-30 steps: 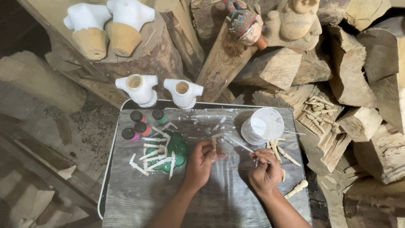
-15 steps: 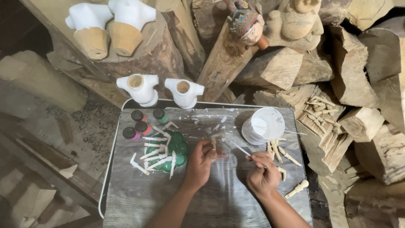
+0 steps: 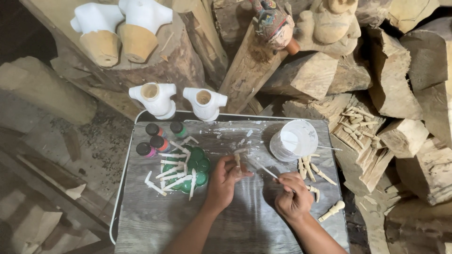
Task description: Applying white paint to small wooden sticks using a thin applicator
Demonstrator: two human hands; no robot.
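My left hand (image 3: 223, 181) pinches a small white-painted wooden piece (image 3: 238, 159) over the grey board (image 3: 155, 223). My right hand (image 3: 293, 195) holds a thin paintbrush (image 3: 261, 167), its tip pointing up-left at that piece. A white paint tub (image 3: 294, 139) stands just beyond my right hand. Left of my left hand, a green palette (image 3: 194, 171) carries several white-painted sticks (image 3: 169, 174). Unpainted wooden pieces (image 3: 313, 169) lie to the right of the tub.
Three small paint bottles (image 3: 155, 140) stand at the board's back left. Two white-painted torso figures (image 3: 179, 99) sit behind the board, two more (image 3: 120, 28) on a log. Carved figures (image 3: 301, 23) and stacked wood blocks (image 3: 405, 94) fill the back and right. One turned wooden piece (image 3: 332, 210) lies at the board's right edge.
The brush tip has moved a little closer to the piece in my left hand; both hands stay in nearly the same place.
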